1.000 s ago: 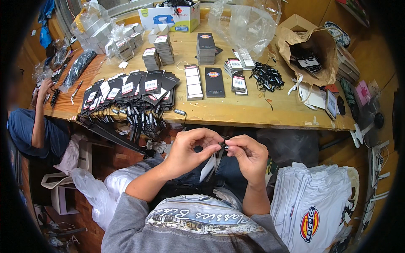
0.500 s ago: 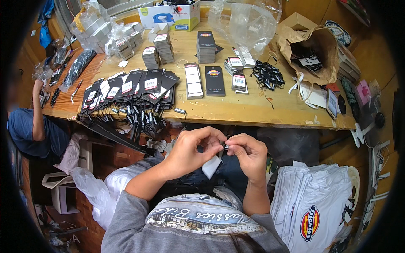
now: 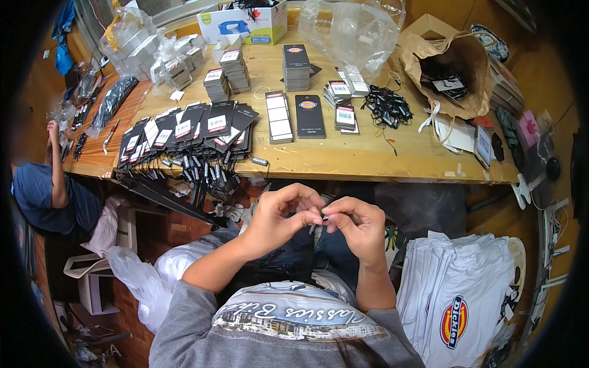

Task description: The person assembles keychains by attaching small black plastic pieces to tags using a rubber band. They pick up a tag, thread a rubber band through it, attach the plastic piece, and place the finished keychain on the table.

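Note:
My left hand (image 3: 275, 216) and my right hand (image 3: 362, 228) meet above my lap, in front of the table edge. Both pinch a small black tag fastener (image 3: 325, 218), mostly covered by the fingertips. Whatever hangs below the fingers is too hidden to make out. On the table beyond, a fanned pile of black hang tags (image 3: 196, 120) has its strings and black fasteners dangling over the front edge. A tangle of black string fasteners (image 3: 388, 107) lies farther right.
Stacks of tags (image 3: 297, 67) and barcode labels (image 3: 236, 70) stand on the wooden table (image 3: 343, 161). A brown paper bag (image 3: 451, 67) sits back right. White folded shirts (image 3: 454, 294) are at my right. Another person (image 3: 52, 190) sits at far left; a plastic bag (image 3: 141, 288) is nearer.
My hands have shifted slightly left, still pinching the fastener. The white tag that hung below them no longer shows its flat side.

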A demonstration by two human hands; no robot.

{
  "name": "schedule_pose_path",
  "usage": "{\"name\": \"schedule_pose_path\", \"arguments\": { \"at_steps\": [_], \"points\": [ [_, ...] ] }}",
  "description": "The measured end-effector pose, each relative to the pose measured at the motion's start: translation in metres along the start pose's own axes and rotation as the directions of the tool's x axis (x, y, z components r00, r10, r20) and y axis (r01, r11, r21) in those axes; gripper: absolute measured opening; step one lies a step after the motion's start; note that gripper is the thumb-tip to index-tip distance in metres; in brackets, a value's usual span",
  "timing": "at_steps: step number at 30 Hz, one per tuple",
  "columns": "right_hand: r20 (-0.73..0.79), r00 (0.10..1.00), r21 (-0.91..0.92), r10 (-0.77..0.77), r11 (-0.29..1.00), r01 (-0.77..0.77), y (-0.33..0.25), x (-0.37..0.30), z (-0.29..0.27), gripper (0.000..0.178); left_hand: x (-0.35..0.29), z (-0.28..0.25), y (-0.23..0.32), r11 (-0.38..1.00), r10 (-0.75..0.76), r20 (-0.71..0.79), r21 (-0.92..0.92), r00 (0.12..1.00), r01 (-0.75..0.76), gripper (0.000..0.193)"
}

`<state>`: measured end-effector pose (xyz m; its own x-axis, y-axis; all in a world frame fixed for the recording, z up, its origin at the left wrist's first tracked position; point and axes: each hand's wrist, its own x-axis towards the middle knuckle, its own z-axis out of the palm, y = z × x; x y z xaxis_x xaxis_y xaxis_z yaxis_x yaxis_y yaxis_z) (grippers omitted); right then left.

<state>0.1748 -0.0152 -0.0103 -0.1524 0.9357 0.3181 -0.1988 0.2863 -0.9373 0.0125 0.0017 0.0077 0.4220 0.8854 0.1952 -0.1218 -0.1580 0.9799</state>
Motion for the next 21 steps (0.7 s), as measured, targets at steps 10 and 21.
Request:
{"name": "schedule_pose_path", "arguments": {
  "at_steps": [10,21],
  "points": [
    [-0.059,0.996,-0.289,-0.064,0.956,0.044,0.0,-0.007,0.026,0.006,0.031,0.01,-0.005,0.931,-0.027,-0.18,-0.362,0.983,-0.041,0.039],
    [0.101,0.989,-0.313,-0.105,0.94,0.132,-0.002,-0.001,0.035,0.012,0.023,0.005,-0.011,0.847,-0.079,-0.055,-0.531,0.995,0.038,0.036]
  ]
}}
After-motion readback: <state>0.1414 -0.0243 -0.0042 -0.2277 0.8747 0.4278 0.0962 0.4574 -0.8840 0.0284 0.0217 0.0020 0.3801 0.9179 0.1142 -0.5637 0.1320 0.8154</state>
